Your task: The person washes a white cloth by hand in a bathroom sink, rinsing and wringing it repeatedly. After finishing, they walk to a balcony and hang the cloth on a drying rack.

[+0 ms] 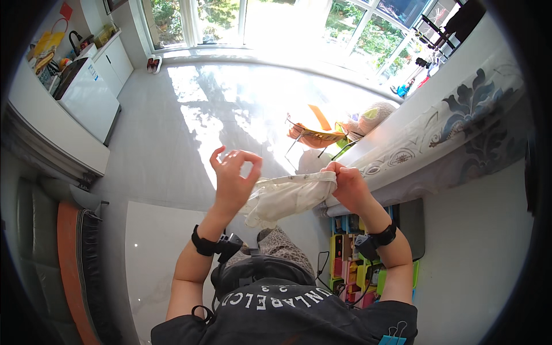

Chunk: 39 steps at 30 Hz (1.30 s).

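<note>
A thin off-white cloth garment [289,200] with a faint small print hangs in front of me at waist height. My right hand [347,183] pinches its banded upper edge at the right corner between thumb and fingers. The band runs leftward from there, and the lower fabric droops in loose folds. My left hand [236,174] is raised beside the garment's left end, its fingers curved with a gap showing between thumb and forefinger. No cloth shows between those fingers. Part of the garment's left end passes behind the left wrist.
An orange folding chair [317,134] and plush toys [374,118] stand ahead to the right, beside a patterned curtain [465,108]. Colourful storage bins [353,276] are near my right side. A white appliance [90,99] stands far left; a dark padded seat [39,258] is nearer.
</note>
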Each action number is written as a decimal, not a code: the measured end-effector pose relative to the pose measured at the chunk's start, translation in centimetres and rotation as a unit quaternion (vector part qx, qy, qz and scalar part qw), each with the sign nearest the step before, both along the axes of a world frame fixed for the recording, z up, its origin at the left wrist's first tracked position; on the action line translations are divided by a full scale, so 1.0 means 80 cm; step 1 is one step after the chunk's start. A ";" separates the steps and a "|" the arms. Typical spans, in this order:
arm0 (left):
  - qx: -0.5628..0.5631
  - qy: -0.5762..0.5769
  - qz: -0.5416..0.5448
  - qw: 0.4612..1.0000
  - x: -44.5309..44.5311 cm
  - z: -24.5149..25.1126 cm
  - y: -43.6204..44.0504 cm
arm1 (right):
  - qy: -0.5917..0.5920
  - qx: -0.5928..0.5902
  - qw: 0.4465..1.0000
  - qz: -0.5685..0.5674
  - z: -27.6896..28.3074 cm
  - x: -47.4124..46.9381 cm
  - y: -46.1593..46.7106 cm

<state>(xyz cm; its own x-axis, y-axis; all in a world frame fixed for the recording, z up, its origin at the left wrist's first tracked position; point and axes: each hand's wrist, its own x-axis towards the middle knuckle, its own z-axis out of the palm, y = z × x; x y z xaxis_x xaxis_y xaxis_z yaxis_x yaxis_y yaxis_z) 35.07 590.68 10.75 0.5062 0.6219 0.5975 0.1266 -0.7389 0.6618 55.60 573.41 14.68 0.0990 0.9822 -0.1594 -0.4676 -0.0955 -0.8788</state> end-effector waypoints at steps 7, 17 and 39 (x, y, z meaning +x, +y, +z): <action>-0.233 0.091 0.202 0.947 0.044 -0.079 0.254 | -0.177 -0.039 0.982 0.044 -0.007 0.168 0.178; -0.207 0.120 0.407 0.881 0.101 -0.106 0.495 | -0.553 -0.100 0.808 0.174 0.012 0.403 0.394; 0.012 0.109 -0.395 0.912 0.811 -0.118 0.773 | -0.581 -0.051 0.811 -0.046 0.066 0.742 0.730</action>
<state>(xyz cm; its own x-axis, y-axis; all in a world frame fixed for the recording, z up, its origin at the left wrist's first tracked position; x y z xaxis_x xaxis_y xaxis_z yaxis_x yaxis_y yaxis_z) 99.96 652.52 1.32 0.8989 -0.0012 0.4382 -0.3260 -0.6701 0.6669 114.95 631.77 19.96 0.3125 0.9498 0.0128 0.6609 -0.2077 -0.7211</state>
